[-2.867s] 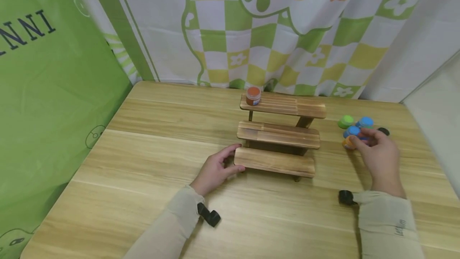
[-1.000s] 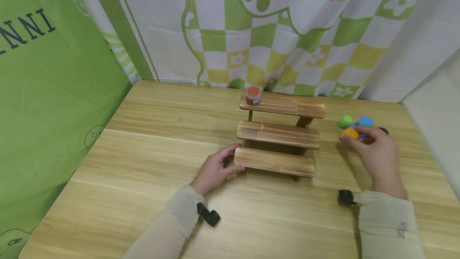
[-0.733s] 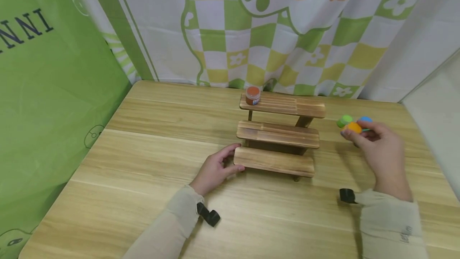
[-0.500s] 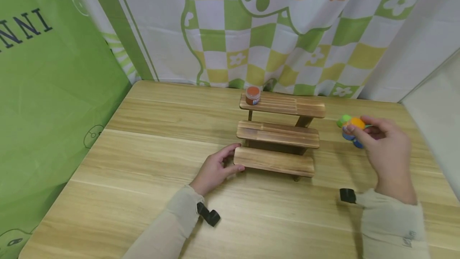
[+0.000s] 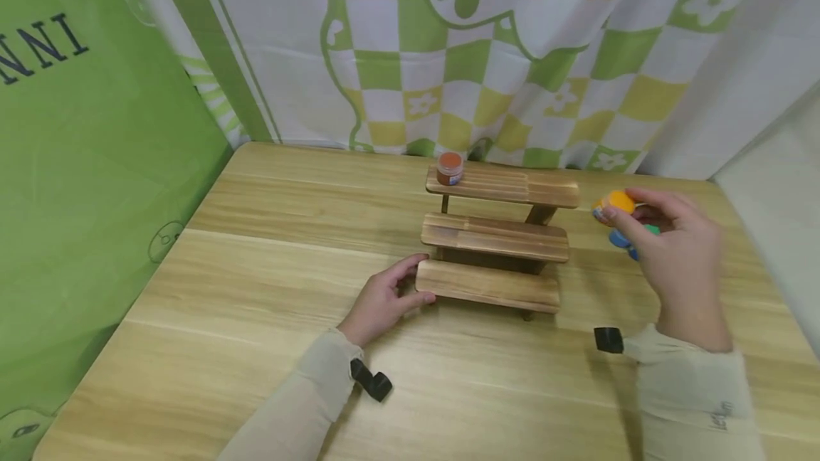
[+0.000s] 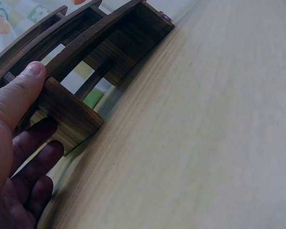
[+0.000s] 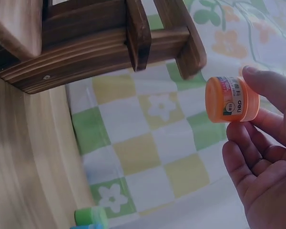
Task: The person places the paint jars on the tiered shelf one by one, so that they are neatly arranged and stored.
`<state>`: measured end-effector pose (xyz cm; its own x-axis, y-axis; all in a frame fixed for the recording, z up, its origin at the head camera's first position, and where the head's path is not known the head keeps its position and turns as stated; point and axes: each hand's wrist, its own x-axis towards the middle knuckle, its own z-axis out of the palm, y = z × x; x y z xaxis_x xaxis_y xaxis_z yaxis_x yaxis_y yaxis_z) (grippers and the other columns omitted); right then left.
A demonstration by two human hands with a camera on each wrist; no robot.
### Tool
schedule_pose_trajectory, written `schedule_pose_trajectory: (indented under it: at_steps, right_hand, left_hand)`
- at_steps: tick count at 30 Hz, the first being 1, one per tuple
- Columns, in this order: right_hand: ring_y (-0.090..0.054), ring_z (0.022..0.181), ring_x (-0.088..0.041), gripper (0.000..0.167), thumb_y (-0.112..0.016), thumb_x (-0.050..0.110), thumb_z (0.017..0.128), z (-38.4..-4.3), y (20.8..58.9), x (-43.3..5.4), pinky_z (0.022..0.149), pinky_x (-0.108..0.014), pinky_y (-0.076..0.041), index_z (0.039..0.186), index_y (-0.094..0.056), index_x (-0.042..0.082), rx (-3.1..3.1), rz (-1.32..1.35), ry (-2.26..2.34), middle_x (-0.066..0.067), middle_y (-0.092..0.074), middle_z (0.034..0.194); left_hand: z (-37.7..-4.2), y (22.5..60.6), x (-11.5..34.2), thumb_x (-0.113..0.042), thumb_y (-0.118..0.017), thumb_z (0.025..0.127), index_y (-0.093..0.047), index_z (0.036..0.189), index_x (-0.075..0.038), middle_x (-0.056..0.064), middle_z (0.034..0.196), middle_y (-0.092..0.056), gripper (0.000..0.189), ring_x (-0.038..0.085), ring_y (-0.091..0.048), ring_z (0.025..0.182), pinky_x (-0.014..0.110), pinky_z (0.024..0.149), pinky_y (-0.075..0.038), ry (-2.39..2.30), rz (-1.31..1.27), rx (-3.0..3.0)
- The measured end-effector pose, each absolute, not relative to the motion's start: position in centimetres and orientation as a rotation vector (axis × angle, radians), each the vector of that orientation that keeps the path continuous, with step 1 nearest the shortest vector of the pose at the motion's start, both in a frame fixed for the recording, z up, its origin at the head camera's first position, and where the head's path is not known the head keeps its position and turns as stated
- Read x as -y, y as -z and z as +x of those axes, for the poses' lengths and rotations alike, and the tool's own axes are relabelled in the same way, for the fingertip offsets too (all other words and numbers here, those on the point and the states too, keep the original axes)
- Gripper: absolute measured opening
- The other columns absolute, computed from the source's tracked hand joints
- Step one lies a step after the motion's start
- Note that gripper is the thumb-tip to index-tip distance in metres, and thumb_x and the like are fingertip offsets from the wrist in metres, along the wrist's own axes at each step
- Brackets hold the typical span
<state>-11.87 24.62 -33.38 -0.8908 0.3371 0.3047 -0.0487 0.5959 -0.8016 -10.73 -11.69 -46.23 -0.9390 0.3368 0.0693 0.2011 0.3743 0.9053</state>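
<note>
A three-tier wooden display stand [image 5: 488, 286] is on the table, its lowest shelf toward me. My left hand [image 5: 381, 306] grips that shelf's left end; in the left wrist view the thumb lies on the board and the fingers bend beneath it. An orange paint jar [image 5: 618, 203] is raised off the table, pinched between the thumb and fingers of my right hand [image 5: 684, 265]. The right wrist view shows this jar [image 7: 231, 99] with a printed label, near the stand's right end. On the top shelf's left end stands a red-orange paint jar [image 5: 450, 168].
Under and behind my right hand, a blue-lidded jar [image 5: 618, 238] and a teal-lidded jar [image 5: 652, 229] show partly. A light-green jar [image 7: 88, 216] appears low in the right wrist view. Behind the table [image 5: 275, 194] hangs a checked curtain [image 5: 445, 62]; a green cloth [image 5: 96, 183] hangs left.
My right hand took the orange jar from the group on the right, lifted it and carried it farther back, then slightly left. My left hand has kept its grip on the stand.
</note>
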Motion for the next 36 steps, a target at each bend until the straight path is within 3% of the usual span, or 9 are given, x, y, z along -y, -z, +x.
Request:
schedule_pose_trajectory:
  at_steps: [9, 16, 20, 25, 29, 36]
  right_hand:
    - [-0.056, 0.082, 0.007, 0.037, -0.084, 0.018, 0.084, -13.3, 31.9, -23.1, 0.085, -0.007, -0.042, 0.116, -0.074, 0.002, 2.414, 0.111, -1.068, 0.021, -0.060, 0.097]
    - [-0.052, 0.082, 0.012, 0.038, -0.083, 0.022, 0.085, -14.4, 31.5, -22.2, 0.072, -0.005, -0.038, 0.116, -0.073, 0.002, 2.497, 0.222, -0.960, -0.007, -0.066, 0.106]
    - [-0.051, 0.083, 0.014, 0.041, -0.084, 0.026, 0.085, -14.8, 31.1, -21.7, 0.071, -0.007, -0.038, 0.117, -0.073, 0.003, 2.553, 0.240, -0.927, -0.008, -0.067, 0.108]
    - [-0.059, 0.089, -0.004, 0.045, -0.084, 0.030, 0.084, -15.2, 30.4, -20.7, 0.067, -0.012, -0.037, 0.120, -0.072, 0.005, 2.607, 0.259, -0.910, -0.008, -0.067, 0.107]
    - [-0.063, 0.092, -0.022, 0.045, -0.083, 0.031, 0.085, -15.5, 29.9, -19.6, 0.071, -0.020, -0.038, 0.120, -0.072, 0.005, 2.624, 0.306, -0.918, -0.008, -0.067, 0.103]
    - [-0.065, 0.089, -0.026, 0.041, -0.081, 0.029, 0.088, -16.1, 29.7, -18.2, 0.075, -0.031, -0.044, 0.117, -0.072, 0.001, 2.640, 0.398, -0.876, -0.011, -0.066, 0.099]
  left_hand:
    - [-10.7, 46.0, 11.7, -0.030, -0.080, 0.086, -0.052, 0.146, -0.019, -0.002, 0.122, -0.069, 0.067, 0.015, -0.058, 0.099, 0.039, 0.090, -0.048, -1.639, 0.482, -2.468]
    - [-10.8, 46.1, 11.7, -0.030, -0.080, 0.086, -0.052, 0.146, -0.019, -0.003, 0.122, -0.069, 0.067, 0.015, -0.058, 0.097, 0.038, 0.089, -0.048, -1.627, 0.485, -2.480]
    - [-10.7, 46.1, 11.7, -0.030, -0.081, 0.086, -0.053, 0.145, -0.019, -0.003, 0.121, -0.069, 0.067, 0.015, -0.058, 0.097, 0.037, 0.088, -0.047, -1.622, 0.479, -2.485]
    - [-10.7, 46.1, 11.7, -0.030, -0.080, 0.086, -0.053, 0.145, -0.019, -0.003, 0.120, -0.069, 0.067, 0.016, -0.056, 0.095, 0.037, 0.086, -0.047, -1.627, 0.473, -2.481]
    - [-10.6, 46.1, 11.7, -0.031, -0.080, 0.086, -0.053, 0.146, -0.019, -0.002, 0.121, -0.068, 0.067, 0.016, -0.056, 0.095, 0.037, 0.087, -0.047, -1.631, 0.472, -2.478]
    - [-10.6, 46.0, 11.7, -0.030, -0.080, 0.086, -0.053, 0.145, -0.019, -0.002, 0.122, -0.069, 0.066, 0.016, -0.057, 0.096, 0.037, 0.087, -0.047, -1.633, 0.473, -2.466]
